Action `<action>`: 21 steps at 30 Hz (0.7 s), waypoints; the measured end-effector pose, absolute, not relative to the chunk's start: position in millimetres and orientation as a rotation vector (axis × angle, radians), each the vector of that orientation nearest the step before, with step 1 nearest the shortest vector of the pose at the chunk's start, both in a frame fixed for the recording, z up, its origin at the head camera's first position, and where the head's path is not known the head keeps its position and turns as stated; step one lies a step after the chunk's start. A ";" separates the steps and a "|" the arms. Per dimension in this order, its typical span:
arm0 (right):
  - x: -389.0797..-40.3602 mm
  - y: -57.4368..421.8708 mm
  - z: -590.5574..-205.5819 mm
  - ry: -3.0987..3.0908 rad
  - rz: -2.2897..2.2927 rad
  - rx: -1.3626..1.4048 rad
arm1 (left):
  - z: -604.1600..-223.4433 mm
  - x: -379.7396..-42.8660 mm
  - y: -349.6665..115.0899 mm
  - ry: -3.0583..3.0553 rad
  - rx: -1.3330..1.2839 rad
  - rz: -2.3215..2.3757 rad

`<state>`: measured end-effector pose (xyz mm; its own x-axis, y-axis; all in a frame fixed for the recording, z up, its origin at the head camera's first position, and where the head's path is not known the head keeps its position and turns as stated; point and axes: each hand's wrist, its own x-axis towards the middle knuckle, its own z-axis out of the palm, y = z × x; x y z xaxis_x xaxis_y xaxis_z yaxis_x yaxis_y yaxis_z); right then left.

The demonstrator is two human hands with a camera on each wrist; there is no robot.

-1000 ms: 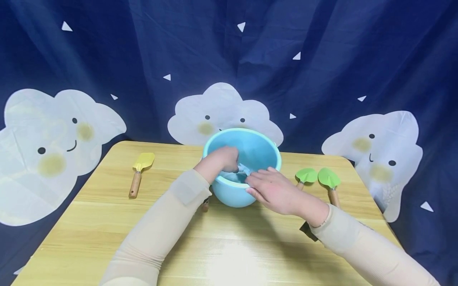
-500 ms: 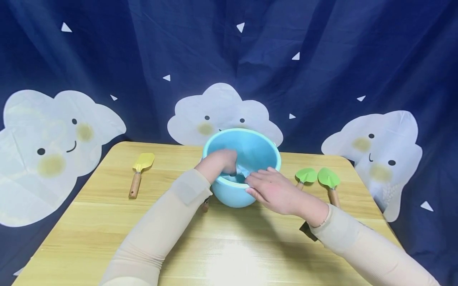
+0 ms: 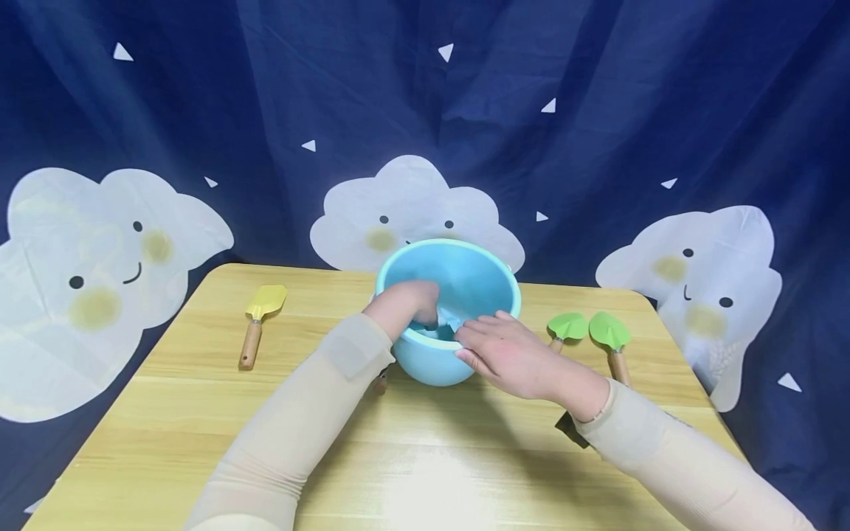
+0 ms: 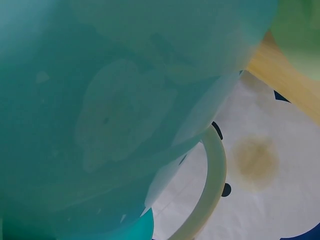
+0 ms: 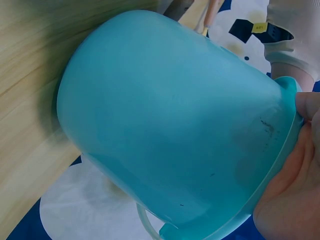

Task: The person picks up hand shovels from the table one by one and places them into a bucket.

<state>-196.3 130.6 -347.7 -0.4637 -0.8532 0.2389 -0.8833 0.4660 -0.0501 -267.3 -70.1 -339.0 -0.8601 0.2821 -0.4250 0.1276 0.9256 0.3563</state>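
A light blue plastic bucket with a paler rim stands on the table, its opening tipped a little towards me. Down inside it is my left hand, fingers bent and partly hidden, holding what looks like a pale blue cloth against the inner wall. My right hand grips the near right rim, with the thumb outside and the other fingers over the edge. The right wrist view shows this hand on the rim. In the left wrist view, the bucket wall fills most of the picture; the hand does not show.
A yellow shovel with a wooden handle lies on the left of the table. Two green trowels lie to the right, one partly behind the right hand. A wooden handle end shows beside the left sleeve. A curtain hangs behind.
My left hand has shifted slightly left and deeper into the bucket, and the pale cloth has moved with it. The right hand and bucket stay in place.
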 end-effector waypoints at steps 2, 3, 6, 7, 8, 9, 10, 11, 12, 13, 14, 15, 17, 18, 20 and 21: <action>-196.4 130.5 -347.8 -2.530 0.247 1.517 | -339.1 -267.2 -70.0 2.600 0.294 0.445; -196.5 130.5 -347.9 -2.532 0.246 1.517 | -339.1 -267.1 -70.0 2.599 0.291 0.449; -196.6 130.6 -347.9 -2.540 0.244 1.514 | -339.8 -267.8 -69.8 2.603 0.298 0.448; -196.7 130.6 -348.1 -2.541 0.243 1.514 | -340.1 -268.1 -69.8 2.607 0.301 0.447; -196.7 130.5 -348.2 -2.544 0.243 1.514 | -340.4 -268.3 -69.8 2.608 0.302 0.449; -196.6 130.4 -348.3 -2.544 0.243 1.513 | -340.9 -268.9 -69.8 2.611 0.306 0.450; -196.8 130.3 -348.7 -2.545 0.244 1.512 | -341.6 -269.4 -69.7 2.617 0.313 0.449; -196.8 130.2 -349.1 -2.545 0.244 1.512 | -342.1 -269.7 -69.7 2.617 0.315 0.454; -196.8 130.0 -349.2 -2.544 0.243 1.511 | -342.6 -270.0 -69.7 2.617 0.316 0.459; -196.7 129.9 -349.3 -2.545 0.242 1.510 | -342.9 -270.1 -69.6 2.617 0.315 0.465; -196.5 129.8 -349.4 -2.545 0.241 1.510 | -343.2 -270.1 -69.5 2.616 0.316 0.469; -196.5 129.7 -349.5 -2.545 0.238 1.508 | -343.6 -270.3 -69.4 2.618 0.318 0.473; -196.4 129.7 -349.4 -2.546 0.233 1.507 | -343.4 -269.6 -69.1 2.615 0.319 0.479; -196.3 129.8 -349.3 -2.546 0.233 1.508 | -343.3 -269.4 -69.0 2.616 0.325 0.480; -196.4 130.1 -349.2 -2.548 0.232 1.509 | -342.8 -268.9 -68.7 2.612 0.340 0.472; -196.4 130.1 -349.2 -2.549 0.234 1.509 | -342.4 -268.7 -68.7 2.607 0.349 0.468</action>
<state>-196.4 130.1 -349.2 -0.4735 -0.8517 0.2245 -0.8783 0.4756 -0.0482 -268.7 -68.7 -342.4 -0.8591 0.3207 -0.3989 0.1618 0.9096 0.3827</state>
